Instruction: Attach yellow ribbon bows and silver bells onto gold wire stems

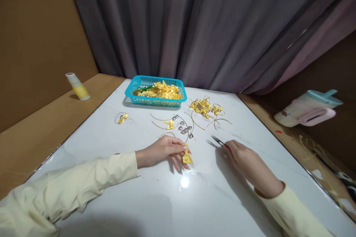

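Between the thumb and fingers of my left hand (pixel 166 150) is a yellow ribbon bow (pixel 187 156), held just over the white tabletop. My right hand (pixel 244 161) grips dark tweezers (pixel 218 140), their tips pointing up and to the left, apart from the bow. Small silver bells (pixel 184 130) lie beyond my left hand. Among them are thin gold wires (pixel 191 118) and another yellow bow (pixel 169 124). A wire ring with a yellow bow and a silver bell (pixel 122 118) lies alone on the left.
At the back stands a blue basket (pixel 155 103) with yellow bows and a bundle of gold wires. Right of it is a pile of bows on wires (pixel 204 107). A yellow-white tube (pixel 78 87) stands left; a lidded cup (pixel 306 109) is at the right.
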Demonstrator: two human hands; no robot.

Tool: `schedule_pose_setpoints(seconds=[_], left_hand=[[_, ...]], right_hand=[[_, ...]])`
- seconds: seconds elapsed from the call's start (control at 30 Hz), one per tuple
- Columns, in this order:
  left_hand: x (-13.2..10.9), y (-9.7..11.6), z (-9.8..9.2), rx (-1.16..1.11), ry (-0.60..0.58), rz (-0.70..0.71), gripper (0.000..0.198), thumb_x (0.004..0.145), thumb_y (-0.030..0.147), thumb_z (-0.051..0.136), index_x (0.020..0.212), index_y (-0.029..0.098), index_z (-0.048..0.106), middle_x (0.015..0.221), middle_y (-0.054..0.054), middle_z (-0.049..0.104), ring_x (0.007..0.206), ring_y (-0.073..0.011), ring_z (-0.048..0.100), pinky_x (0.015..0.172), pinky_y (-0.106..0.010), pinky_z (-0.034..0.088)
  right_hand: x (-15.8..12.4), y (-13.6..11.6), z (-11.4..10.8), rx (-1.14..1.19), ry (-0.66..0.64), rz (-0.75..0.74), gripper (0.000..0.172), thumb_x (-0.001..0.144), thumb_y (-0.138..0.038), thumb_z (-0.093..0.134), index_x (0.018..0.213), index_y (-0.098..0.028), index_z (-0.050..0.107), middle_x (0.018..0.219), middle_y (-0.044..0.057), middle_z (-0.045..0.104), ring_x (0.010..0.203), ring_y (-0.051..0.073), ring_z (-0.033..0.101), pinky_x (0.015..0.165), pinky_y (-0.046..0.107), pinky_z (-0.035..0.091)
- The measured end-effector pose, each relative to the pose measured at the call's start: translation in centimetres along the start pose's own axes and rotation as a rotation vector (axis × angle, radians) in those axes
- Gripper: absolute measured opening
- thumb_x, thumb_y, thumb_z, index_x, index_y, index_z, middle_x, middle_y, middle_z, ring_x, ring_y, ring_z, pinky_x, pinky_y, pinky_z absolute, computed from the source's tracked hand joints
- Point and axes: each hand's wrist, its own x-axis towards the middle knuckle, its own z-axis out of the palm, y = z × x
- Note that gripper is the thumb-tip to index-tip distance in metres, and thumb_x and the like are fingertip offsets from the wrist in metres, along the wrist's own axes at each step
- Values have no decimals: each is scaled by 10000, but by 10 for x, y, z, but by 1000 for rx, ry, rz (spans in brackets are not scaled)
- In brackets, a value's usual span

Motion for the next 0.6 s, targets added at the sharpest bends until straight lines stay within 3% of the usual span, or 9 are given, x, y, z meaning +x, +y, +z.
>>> schedule_pose_setpoints(seconds=[0.13, 0.27, 0.4, 0.6], left_hand=[[1, 0, -1, -6, 1, 21, 317, 752, 382, 678, 767, 86, 565, 689, -88, 671, 613, -192, 683, 447, -193, 502], [2, 0, -1, 2, 11, 26, 347, 728, 403, 696, 763, 92, 546, 672, -81, 666, 569, -178, 673, 421, -182, 482], [2, 1, -1, -8, 27, 32, 375, 700, 431, 711, 756, 97, 551, 631, -48, 641, 518, -151, 648, 407, -178, 469], [3, -1, -5, 18, 30, 46, 346, 711, 411, 705, 794, 86, 623, 679, -40, 640, 460, -85, 581, 415, -180, 473]], right_hand=[[-8, 15, -19, 477, 62, 69, 245, 936, -327, 303, 822, -184, 466, 644, 37, 604, 537, 132, 549, 554, 247, 432], [-7, -7, -43, 697, -8, -35, 251, 939, -359, 321, 893, -185, 496, 673, 24, 585, 516, 105, 482, 531, 226, 417], [3, -40, -47, 700, -81, -143, 248, 851, -427, 512, 841, -180, 524, 645, 0, 521, 554, 101, 440, 494, 197, 376], [20, -60, -28, 671, 14, -309, 288, 859, -409, 516, 817, -134, 594, 570, -25, 450, 485, 72, 333, 465, 188, 314]])
